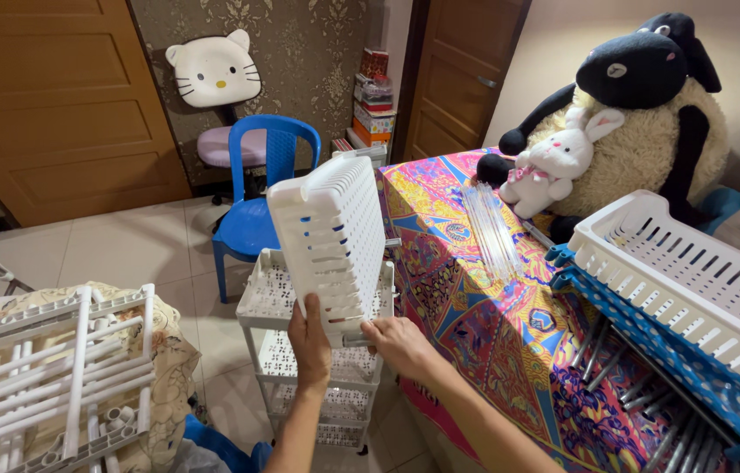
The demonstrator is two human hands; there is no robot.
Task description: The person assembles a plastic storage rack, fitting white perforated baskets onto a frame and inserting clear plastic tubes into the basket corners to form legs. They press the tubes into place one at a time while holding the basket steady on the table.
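white slotted basket (328,236) held tilted on edge above a white tiered rack (317,363), beside the patterned bedspread (493,333). left hand (310,340) closed around the basket's lower rim; right hand (398,343) pinching a short grey tube (354,340) at the basket's lower corner. blue chair (256,210) behind; clear tubes (493,232) lie on the bedspread.

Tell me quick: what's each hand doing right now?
Left hand: closed on the white slotted basket, held tilted.
Right hand: fingers at the basket's lower corner, grip unclear.
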